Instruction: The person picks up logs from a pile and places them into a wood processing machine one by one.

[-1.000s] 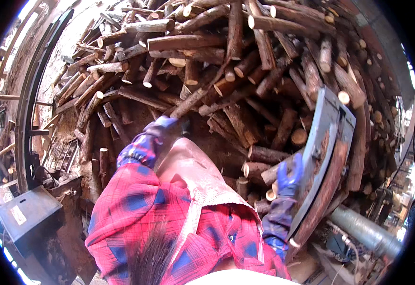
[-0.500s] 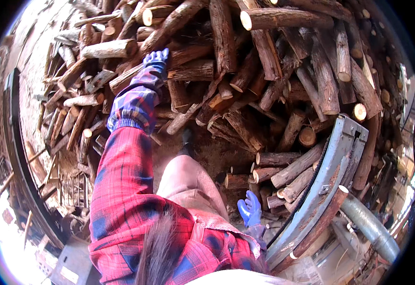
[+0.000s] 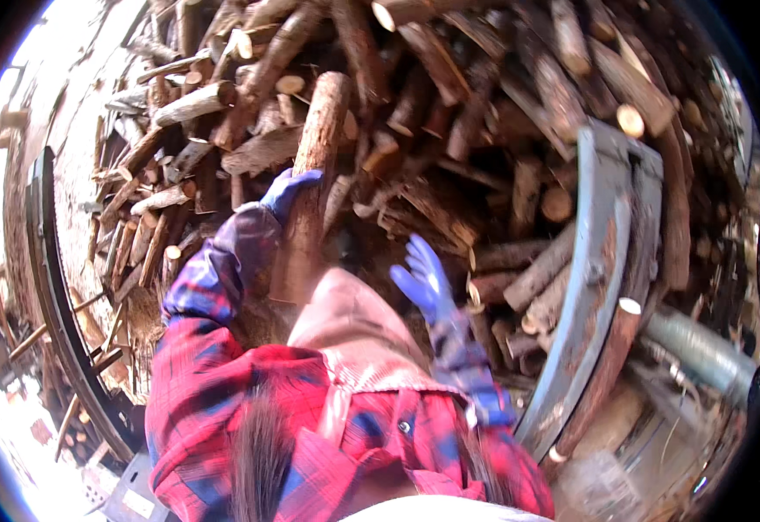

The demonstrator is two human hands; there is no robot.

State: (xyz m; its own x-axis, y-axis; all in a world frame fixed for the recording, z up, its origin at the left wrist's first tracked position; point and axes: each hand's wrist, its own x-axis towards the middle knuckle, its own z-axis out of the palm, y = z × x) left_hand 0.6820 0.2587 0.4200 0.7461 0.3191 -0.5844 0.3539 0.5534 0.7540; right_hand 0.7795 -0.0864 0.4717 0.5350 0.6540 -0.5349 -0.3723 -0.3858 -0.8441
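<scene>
My left hand (image 3: 286, 197), in a blue-purple glove, grips a thick log (image 3: 310, 209) from its left side. The log stands nearly lengthwise before me, its near end close to my knee, its far end toward the pile. Part of the palm is hidden against the bark. My right hand (image 3: 423, 280), gloved the same way, hovers to the right of the log with its fingers spread and nothing in them. It is apart from the log.
A large heap of cut logs (image 3: 436, 209) fills the front. At my right a blue-grey metal beam (image 3: 571, 304) curves past, with a thin log (image 3: 602, 374) along it and a grey pipe (image 3: 697, 352) beyond. A dark metal rail (image 3: 58, 296) stands at the left.
My left hand has come back toward me and now holds a log lifted from the pile. My right hand has moved up and forward, its fingers spread. The view has shifted.
</scene>
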